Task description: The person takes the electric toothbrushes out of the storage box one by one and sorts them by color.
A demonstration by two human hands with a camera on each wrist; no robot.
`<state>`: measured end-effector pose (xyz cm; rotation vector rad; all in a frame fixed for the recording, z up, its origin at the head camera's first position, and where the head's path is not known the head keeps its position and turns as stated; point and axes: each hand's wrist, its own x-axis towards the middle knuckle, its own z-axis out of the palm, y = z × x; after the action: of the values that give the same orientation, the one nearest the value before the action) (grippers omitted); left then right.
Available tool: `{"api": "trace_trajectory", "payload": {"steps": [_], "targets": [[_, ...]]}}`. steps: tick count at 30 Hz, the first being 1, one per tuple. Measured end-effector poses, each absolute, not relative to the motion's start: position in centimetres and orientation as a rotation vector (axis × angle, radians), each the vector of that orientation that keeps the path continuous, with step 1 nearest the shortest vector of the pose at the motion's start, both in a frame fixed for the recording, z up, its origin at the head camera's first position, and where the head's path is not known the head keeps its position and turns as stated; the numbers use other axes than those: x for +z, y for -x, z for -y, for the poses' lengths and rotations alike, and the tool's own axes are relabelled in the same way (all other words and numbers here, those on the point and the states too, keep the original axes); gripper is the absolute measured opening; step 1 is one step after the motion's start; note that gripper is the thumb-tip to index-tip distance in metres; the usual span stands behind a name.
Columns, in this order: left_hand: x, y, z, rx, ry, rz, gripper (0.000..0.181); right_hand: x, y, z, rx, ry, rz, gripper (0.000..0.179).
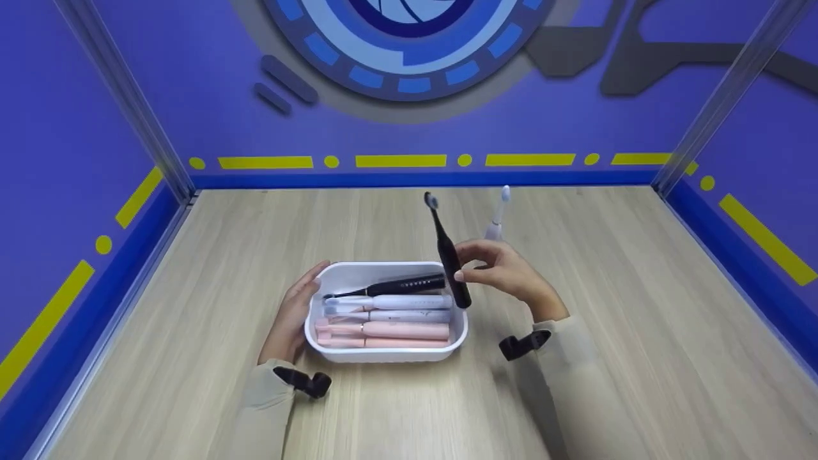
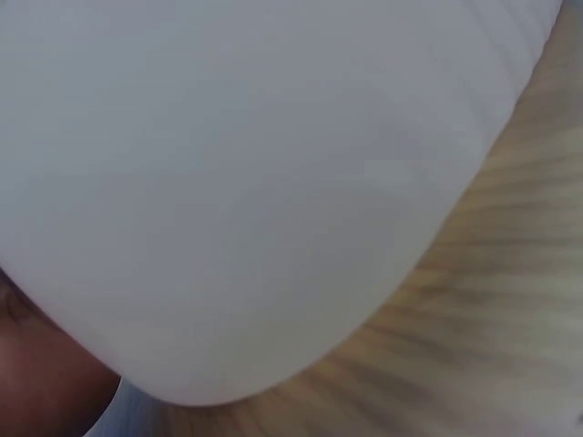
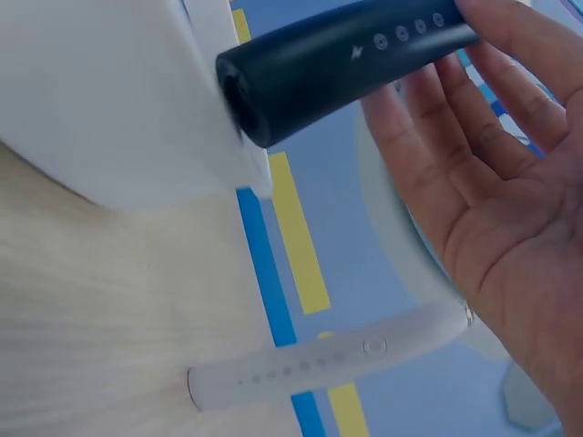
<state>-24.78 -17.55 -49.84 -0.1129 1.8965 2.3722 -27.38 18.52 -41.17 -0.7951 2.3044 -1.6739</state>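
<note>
My right hand [image 1: 505, 271] pinches a black electric toothbrush [image 1: 450, 259] between thumb and fingers. The brush is tilted, head up, its base overlapping the right rim of a white plastic basket [image 1: 390, 356] in the head view. A row of button icons shows on its handle in the right wrist view. My left hand [image 1: 299, 313] lies along the basket's left side, fingers fairly straight, tips at the rim. Inside lie another black toothbrush [image 1: 409, 284], two white toothbrushes [image 1: 412, 302] and two pink toothbrushes [image 1: 406, 329], side by side with heads to the left.
A white electric toothbrush [image 3: 328, 360] stands upright on the wooden table [image 1: 639, 287] behind my right hand, which partly hides it in the head view. Blue panels with yellow markings [image 1: 401, 161] close off the table's back and sides.
</note>
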Motion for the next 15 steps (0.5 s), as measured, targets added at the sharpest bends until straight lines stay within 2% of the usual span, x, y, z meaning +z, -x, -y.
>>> {"api": "trace_trajectory", "payload": {"steps": [15], "targets": [[-49.6,24.7,17.3,2.355,0.167,-1.903,0.045,-41.1,27.1,-22.1,-1.877,0.656,-2.273,0.038]]}}
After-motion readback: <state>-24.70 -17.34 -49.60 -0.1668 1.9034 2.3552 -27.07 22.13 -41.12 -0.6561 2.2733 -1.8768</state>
